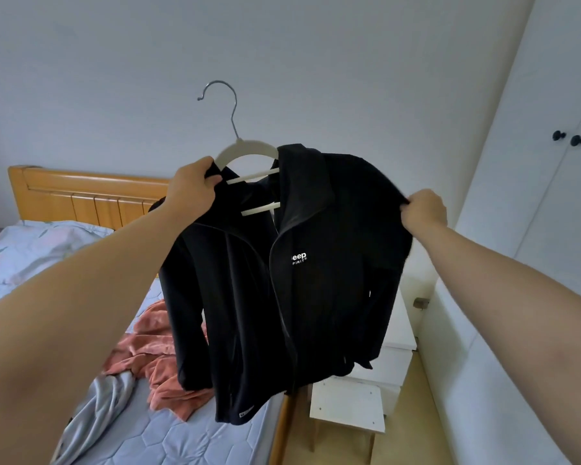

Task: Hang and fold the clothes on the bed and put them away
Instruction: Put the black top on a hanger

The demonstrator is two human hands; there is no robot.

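The black zip jacket (299,297) hangs in mid-air, half on a white hanger (245,149) whose hook points up. The left hand (192,189) grips the collar edge at the hanger's bare arm; the right hand (423,209) pinches the far shoulder (seemingly seated already). Below, an orange garment (155,357) and a grey garment (94,411) lie on the bed (182,431); the wardrobe (550,196) stands nearer the right hand

jacket (302,297): matt black cloth | hanger (245,151): matt pale body, shiny metal hook | headboard (81,193): glossy wood
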